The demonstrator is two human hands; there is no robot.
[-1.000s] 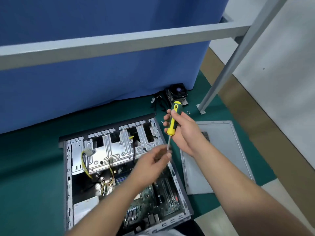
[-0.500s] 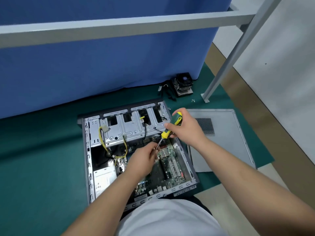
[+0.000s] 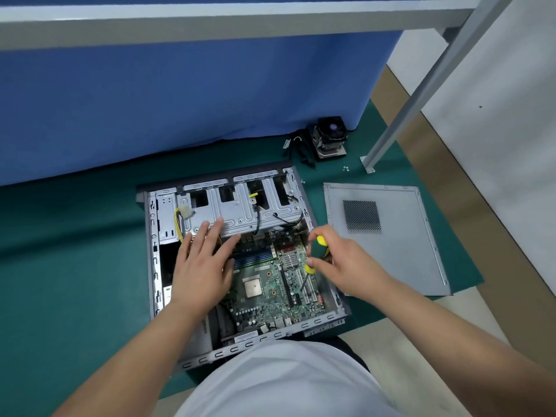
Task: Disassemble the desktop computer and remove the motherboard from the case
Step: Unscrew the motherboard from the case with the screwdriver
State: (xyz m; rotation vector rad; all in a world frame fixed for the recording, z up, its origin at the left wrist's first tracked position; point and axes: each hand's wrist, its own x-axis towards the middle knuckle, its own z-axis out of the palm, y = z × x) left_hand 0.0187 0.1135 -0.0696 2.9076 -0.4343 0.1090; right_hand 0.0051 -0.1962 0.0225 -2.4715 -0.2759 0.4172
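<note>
Green motherboard (image 3: 270,284), yellow-and-green screwdriver (image 3: 316,254), grey perforated panel (image 3: 388,236), teal mat (image 3: 75,266).

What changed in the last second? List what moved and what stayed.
The right hand brought the screwdriver down from above the case, tip now pointing at the motherboard. The left hand let go of the shaft tip and spread open over the case's left part. The side panel and cooler stayed put.

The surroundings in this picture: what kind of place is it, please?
Probably a repair or training workstation set up on the floor. A green mat carries the opened computer case, a blue curtain hangs on a grey metal frame, and the removed side panel and cooler fan lie aside.
</note>
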